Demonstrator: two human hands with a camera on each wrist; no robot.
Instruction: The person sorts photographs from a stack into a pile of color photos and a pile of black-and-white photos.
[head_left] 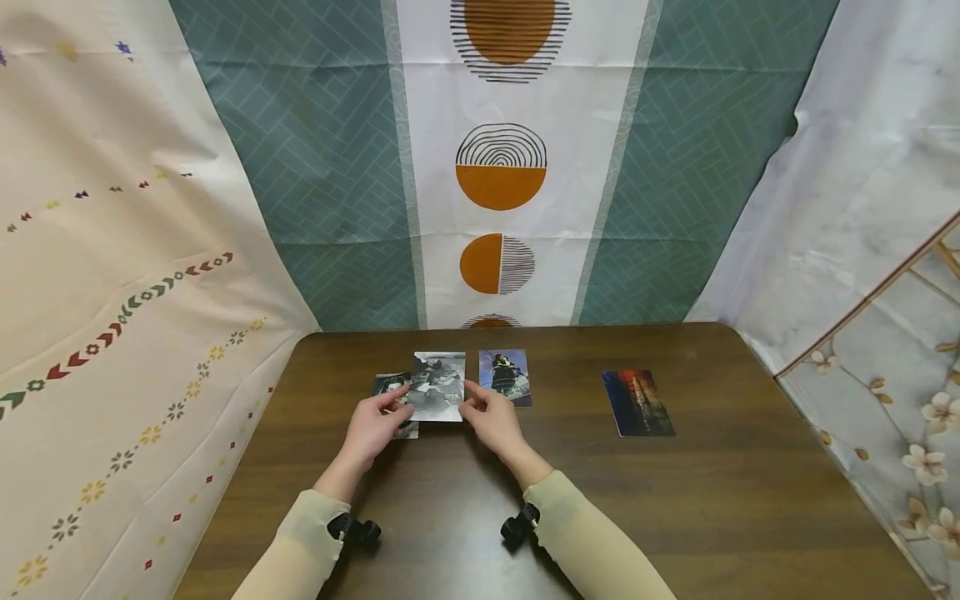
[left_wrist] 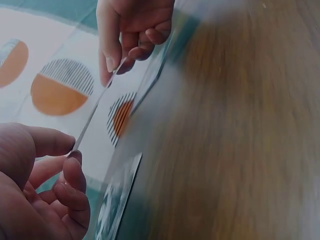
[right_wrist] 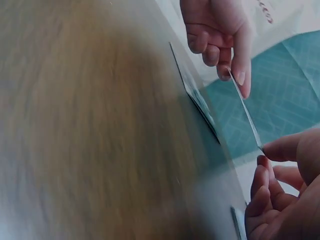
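Note:
A black-and-white photo card [head_left: 438, 385] is held up by its two side edges, raised over the table as both wrist views show. My left hand [head_left: 375, 429] pinches its left edge between thumb and fingers. On the opposite edge, my right hand [head_left: 495, 419] pinches it the same way. Partly hidden behind the left hand lies a second dark photo card [head_left: 386, 383]. Just past the right fingers is a blue picture card [head_left: 504, 372] with dark figures on it. In the right wrist view the held card [right_wrist: 245, 111] appears nearly edge-on.
A dark card with red and orange tones [head_left: 640, 403] lies to the right on the brown wooden table [head_left: 720, 500]. Patterned cloths hang around it: a green and white one [head_left: 337, 167] behind, a cream one [head_left: 97, 250] at left, a floral one [head_left: 885, 333] at right.

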